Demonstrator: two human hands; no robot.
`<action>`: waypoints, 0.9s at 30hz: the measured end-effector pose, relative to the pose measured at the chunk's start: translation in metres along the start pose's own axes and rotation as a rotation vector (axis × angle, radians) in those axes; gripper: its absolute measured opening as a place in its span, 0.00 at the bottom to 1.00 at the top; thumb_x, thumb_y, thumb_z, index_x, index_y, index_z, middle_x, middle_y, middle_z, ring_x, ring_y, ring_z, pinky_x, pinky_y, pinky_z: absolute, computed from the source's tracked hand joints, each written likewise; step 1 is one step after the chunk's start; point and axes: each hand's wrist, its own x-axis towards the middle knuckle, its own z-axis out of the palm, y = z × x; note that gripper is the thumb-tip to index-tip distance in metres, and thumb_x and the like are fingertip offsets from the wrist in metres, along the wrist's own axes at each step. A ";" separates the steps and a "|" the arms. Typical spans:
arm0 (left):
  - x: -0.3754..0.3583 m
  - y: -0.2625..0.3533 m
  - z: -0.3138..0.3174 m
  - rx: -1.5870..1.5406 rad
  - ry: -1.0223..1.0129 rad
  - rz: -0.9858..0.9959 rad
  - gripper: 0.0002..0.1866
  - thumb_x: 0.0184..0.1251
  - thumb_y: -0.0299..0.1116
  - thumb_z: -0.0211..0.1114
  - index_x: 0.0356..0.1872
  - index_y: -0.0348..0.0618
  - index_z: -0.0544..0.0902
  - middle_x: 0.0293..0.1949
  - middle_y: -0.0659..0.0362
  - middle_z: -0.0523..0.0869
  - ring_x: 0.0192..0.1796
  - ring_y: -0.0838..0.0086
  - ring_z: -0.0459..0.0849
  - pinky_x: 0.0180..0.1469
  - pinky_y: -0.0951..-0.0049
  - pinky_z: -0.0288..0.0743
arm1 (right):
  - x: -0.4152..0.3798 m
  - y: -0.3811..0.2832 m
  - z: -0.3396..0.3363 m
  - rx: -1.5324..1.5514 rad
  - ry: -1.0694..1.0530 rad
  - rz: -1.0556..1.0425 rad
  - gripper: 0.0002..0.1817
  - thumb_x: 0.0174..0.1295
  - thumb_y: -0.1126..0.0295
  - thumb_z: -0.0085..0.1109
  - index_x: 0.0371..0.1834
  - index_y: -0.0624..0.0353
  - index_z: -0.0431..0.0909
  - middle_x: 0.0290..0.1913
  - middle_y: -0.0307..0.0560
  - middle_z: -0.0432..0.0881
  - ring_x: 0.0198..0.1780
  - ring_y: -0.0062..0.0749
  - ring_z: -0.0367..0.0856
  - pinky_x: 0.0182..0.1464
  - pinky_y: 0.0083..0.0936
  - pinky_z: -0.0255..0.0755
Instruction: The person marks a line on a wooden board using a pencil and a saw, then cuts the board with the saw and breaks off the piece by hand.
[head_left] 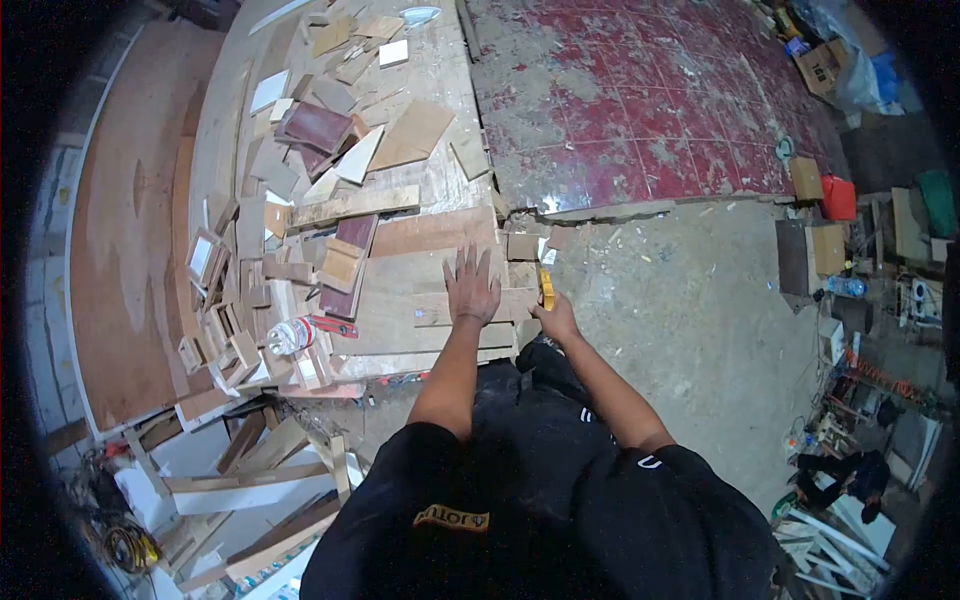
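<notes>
My left hand [472, 294] lies flat with its fingers spread, pressing on a narrow wooden board [430, 308] on the plywood worktop. My right hand [557, 318] is closed around a yellow tool [547, 288] just beyond the board's right end, at the worktop's edge. Only the yellow part of it shows, so I cannot make out its exact kind. Under and around my left hand lie flat pale wood pieces, with a brown wooden strip [425, 233] above them. A white bottle with a red label [291, 336] rests to the left, beside a red tool [335, 326].
Many wood offcuts [315, 130] cover the worktop's left and far parts. A red tiled surface [620, 100] lies ahead right, with concrete floor [680, 300] below. Scrap wood [250, 480] piles up at lower left. Another person [850, 480] crouches at far right near white strips.
</notes>
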 end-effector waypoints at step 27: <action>-0.095 -0.030 -0.003 0.113 -0.209 0.405 0.38 0.60 0.32 0.63 0.75 0.47 0.63 0.79 0.47 0.54 0.81 0.45 0.50 0.70 0.21 0.47 | -0.029 0.081 -0.177 0.743 0.501 0.171 0.13 0.56 0.79 0.65 0.45 0.61 0.77 0.37 0.42 0.81 0.34 0.31 0.81 0.39 0.29 0.77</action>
